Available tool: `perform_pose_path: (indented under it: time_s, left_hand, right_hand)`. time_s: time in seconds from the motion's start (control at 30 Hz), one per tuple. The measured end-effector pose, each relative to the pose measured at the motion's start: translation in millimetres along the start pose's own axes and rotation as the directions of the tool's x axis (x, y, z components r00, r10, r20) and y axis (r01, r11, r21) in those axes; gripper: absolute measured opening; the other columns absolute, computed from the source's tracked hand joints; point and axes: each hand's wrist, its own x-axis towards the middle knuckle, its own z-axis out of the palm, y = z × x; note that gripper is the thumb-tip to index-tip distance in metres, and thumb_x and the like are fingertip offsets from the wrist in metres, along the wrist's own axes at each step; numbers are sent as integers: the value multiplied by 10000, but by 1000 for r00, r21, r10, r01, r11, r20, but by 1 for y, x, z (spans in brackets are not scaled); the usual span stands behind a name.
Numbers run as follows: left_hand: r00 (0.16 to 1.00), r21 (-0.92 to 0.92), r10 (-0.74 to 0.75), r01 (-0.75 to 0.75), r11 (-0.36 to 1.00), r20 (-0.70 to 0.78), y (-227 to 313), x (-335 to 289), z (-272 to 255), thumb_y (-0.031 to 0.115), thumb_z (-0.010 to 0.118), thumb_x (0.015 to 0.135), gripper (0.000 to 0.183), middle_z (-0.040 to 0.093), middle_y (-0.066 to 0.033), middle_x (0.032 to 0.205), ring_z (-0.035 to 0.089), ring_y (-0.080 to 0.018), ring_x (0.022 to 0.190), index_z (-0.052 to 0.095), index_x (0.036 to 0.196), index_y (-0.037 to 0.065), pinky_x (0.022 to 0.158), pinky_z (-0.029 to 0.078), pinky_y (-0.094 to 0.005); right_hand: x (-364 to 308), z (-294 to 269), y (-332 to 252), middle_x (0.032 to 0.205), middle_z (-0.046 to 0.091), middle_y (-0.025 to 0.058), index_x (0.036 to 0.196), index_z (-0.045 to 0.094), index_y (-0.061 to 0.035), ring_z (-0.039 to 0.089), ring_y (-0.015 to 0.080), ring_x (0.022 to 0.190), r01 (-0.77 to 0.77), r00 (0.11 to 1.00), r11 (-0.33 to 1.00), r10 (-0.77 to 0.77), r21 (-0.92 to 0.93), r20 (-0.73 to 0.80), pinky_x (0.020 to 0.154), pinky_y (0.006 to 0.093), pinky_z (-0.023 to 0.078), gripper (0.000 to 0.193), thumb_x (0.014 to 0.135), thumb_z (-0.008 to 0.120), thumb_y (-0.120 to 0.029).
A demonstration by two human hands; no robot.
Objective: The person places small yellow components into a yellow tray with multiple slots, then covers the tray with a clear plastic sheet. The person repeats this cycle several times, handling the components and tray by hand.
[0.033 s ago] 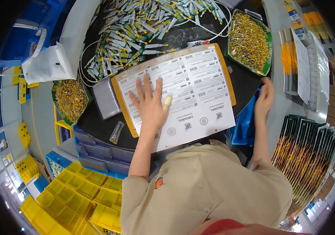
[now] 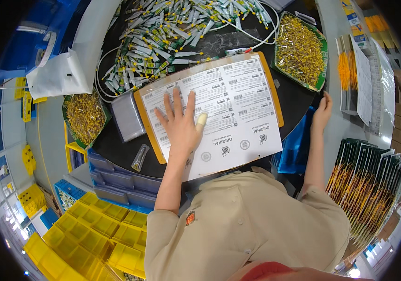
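My left hand (image 2: 181,129) lies flat with spread fingers on a white sheet of printed labels (image 2: 242,100). A pale yellow cover sits on its thumb. Under the sheet is an orange-yellow board (image 2: 275,96), its edges showing at both sides. My right hand (image 2: 321,112) is off the table's right edge, beside a blue bin (image 2: 290,152). Its fingers are loosely bent, and I see nothing in them. A stack of clear plastic sleeves (image 2: 128,117) lies left of the board, and a small clear packet (image 2: 139,158) lies nearer me.
Many small tubes with yellow caps (image 2: 158,47) cover the far table, with a white cable (image 2: 275,28) around them. Bags of small yellow pieces (image 2: 301,49) stand at right and left. Yellow bins (image 2: 88,225) are at lower left; packed green-and-orange cards (image 2: 366,187) stand at right.
My right hand has shifted slightly to the right, away from the table edge. My left hand stays flat on the sheet.
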Motion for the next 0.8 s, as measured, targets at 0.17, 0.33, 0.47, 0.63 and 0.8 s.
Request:
perform_pose_path:
  time_s: [0.17, 0.33, 0.47, 0.63, 0.8]
  left_hand:
    - [999, 2, 0, 0, 1000, -42, -3, 1, 4, 541, 509, 971, 652, 245, -178, 1641, 110, -446, 1525, 423, 1537, 230, 1146, 0, -720]
    - [998, 69, 35, -31, 997, -55, -14, -3, 5, 586, 451, 980, 676, 236, -173, 1645, 122, -438, 1524, 375, 1558, 243, 1150, 2, -723]
    - [999, 181, -19, 11, 983, 41, -42, 7, -6, 599, 390, 990, 701, 227, -157, 1654, 109, -441, 1529, 362, 1561, 194, 1156, 4, -727]
    - [993, 264, -17, 48, 963, -121, -90, 34, -41, 502, 460, 1007, 697, 259, -198, 1631, 152, -443, 1519, 344, 1557, 90, 1168, 57, -702]
    - [917, -227, 47, -147, 963, -395, -69, 5, -73, 262, 607, 987, 589, 447, -242, 1500, 402, -415, 1398, 414, 1496, 38, 1145, 327, -485]
  right_hand:
    - [80, 49, 145, 1409, 565, 144, 1433, 499, -62, 573, 322, 1242, -756, 643, 262, 472, 601, 603, 1017, 459, 508, 521, 1062, 483, -427]
    - [49, 54, 148, 1438, 540, 147, 1419, 510, -63, 570, 338, 1234, -732, 664, 324, 538, 600, 519, 1017, 469, 512, 565, 1062, 434, -494]
    - [-20, 47, 125, 1408, 561, 149, 1407, 510, -76, 575, 335, 1229, -729, 620, 155, 564, 667, 546, 1018, 477, 508, 554, 1058, 437, -500]
    - [-174, 21, 73, 1128, 686, 108, 1189, 615, -25, 669, 251, 977, -808, 590, 420, 574, 414, 568, 847, 400, 549, 471, 1049, 481, -455]
    - [-209, -71, -25, 841, 750, 141, 839, 739, 27, 711, 165, 704, 46, 322, 993, -120, 111, 939, 675, 319, 561, 278, 972, 638, -195]
